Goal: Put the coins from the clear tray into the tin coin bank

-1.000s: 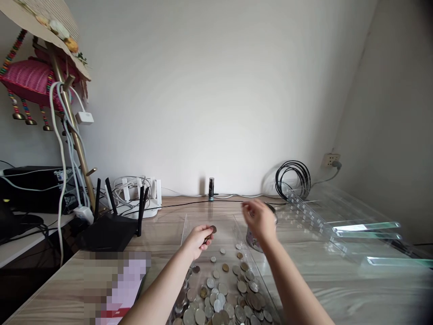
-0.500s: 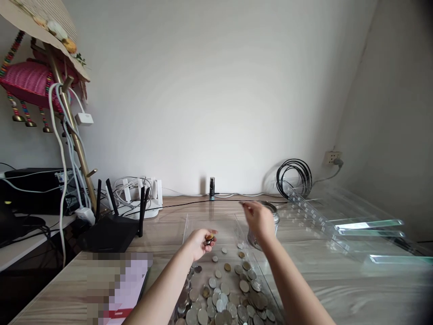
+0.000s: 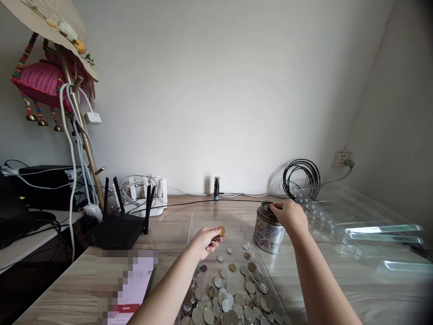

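Note:
My left hand (image 3: pixel 205 241) hovers over a clear plastic tray (image 3: pixel 203 221) and is closed on a few coins, one golden coin (image 3: pixel 221 231) sticking up at the fingertips. Several loose coins (image 3: pixel 233 295) lie spread across the tray's near part. My right hand (image 3: pixel 290 215) rests at the top of a small patterned tin can (image 3: pixel 269 233) standing just right of the tray, fingers pinched at its opening; whether they hold a coin is hidden.
A black router (image 3: pixel 118 228) and white power strips with cables (image 3: pixel 142 194) sit at the left. A small dark bottle (image 3: pixel 216 188) stands by the wall. Coiled black cable (image 3: pixel 301 178) and stacked clear trays (image 3: pixel 355 221) lie at the right. A blurred pink item (image 3: pixel 130 286) lies near left.
My right hand moved right and down from mid-air over the tray to the top of the tin can. My left hand stayed over the tray with its coins.

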`<move>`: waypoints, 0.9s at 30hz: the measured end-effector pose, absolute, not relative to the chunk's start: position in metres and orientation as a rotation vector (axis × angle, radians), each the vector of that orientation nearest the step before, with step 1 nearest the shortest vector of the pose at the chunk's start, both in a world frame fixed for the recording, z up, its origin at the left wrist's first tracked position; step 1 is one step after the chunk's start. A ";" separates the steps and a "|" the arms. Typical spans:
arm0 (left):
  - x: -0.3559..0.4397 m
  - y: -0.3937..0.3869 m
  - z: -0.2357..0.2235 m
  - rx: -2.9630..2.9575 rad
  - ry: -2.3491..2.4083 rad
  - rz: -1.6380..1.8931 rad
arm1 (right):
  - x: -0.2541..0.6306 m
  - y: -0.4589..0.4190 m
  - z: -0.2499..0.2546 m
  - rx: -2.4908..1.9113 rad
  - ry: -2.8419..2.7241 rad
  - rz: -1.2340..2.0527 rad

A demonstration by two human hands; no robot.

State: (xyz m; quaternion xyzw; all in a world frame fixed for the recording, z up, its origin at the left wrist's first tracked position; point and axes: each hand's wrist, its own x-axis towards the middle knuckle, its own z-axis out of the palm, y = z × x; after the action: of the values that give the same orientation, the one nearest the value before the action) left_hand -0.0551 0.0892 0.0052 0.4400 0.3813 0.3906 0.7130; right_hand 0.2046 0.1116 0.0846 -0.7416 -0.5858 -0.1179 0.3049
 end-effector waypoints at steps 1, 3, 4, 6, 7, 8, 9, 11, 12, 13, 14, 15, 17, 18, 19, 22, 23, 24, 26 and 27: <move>-0.055 0.089 0.006 0.988 0.851 0.851 | 0.205 0.112 0.085 -1.969 -1.559 -0.298; -0.056 0.088 0.006 0.996 0.854 0.837 | 0.205 0.111 0.086 -1.990 -1.570 -0.283; -0.056 0.089 0.006 0.992 0.852 0.839 | 0.204 0.110 0.086 -1.994 -1.563 -0.294; -0.055 0.089 0.005 0.978 0.850 0.855 | 0.197 0.104 0.088 -1.928 -1.516 -0.381; -0.055 0.090 0.004 0.971 0.849 0.868 | 0.190 0.100 0.089 -1.851 -1.494 -0.440; -0.054 0.091 0.003 0.965 0.848 0.888 | 0.181 0.096 0.089 -1.749 -1.490 -0.485; -0.054 0.092 0.003 0.962 0.847 0.913 | 0.169 0.092 0.088 -1.639 -1.516 -0.496; -0.054 0.093 0.002 0.965 0.849 0.967 | 0.142 0.086 0.081 -1.455 -1.697 -0.368; -0.054 0.093 0.002 0.968 0.852 0.991 | 0.127 0.084 0.076 -1.394 -1.819 -0.245; -0.054 0.094 0.002 0.968 0.855 1.007 | 0.114 0.084 0.069 -1.347 -1.934 -0.114; -0.054 0.093 0.002 0.968 0.858 1.015 | 0.102 0.084 0.061 -1.312 -2.030 0.007; -0.054 0.093 0.003 0.969 0.856 1.016 | 0.092 0.085 0.054 -1.284 -2.097 0.105; -0.053 0.090 0.004 0.983 0.839 1.002 | 0.082 0.087 0.043 -1.225 -2.173 0.247; -0.052 0.089 0.005 0.993 0.823 0.991 | 0.081 0.088 0.041 -1.189 -2.193 0.296; -0.052 0.088 0.006 1.003 0.801 0.977 | 0.084 0.089 0.042 -1.157 -2.195 0.328; -0.052 0.086 0.008 0.978 0.756 0.942 | 0.107 0.090 0.058 -1.175 -2.034 0.231; -0.053 0.086 0.009 0.945 0.767 0.930 | 0.117 0.090 0.065 -1.236 -1.924 0.127; -0.054 0.087 0.009 0.900 0.789 0.920 | 0.129 0.091 0.073 -1.314 -1.801 0.001; -0.057 0.090 0.009 0.785 0.833 0.932 | 0.152 0.093 0.084 -1.484 -1.571 -0.238; -0.059 0.092 0.008 0.721 0.841 0.953 | 0.163 0.095 0.087 -1.568 -1.491 -0.321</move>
State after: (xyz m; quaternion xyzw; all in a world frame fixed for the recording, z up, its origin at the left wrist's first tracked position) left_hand -0.0590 0.0917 0.0084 0.3291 0.3842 0.4353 0.7447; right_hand 0.1632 0.0949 0.0875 -0.6369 -0.6054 -0.1302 0.4593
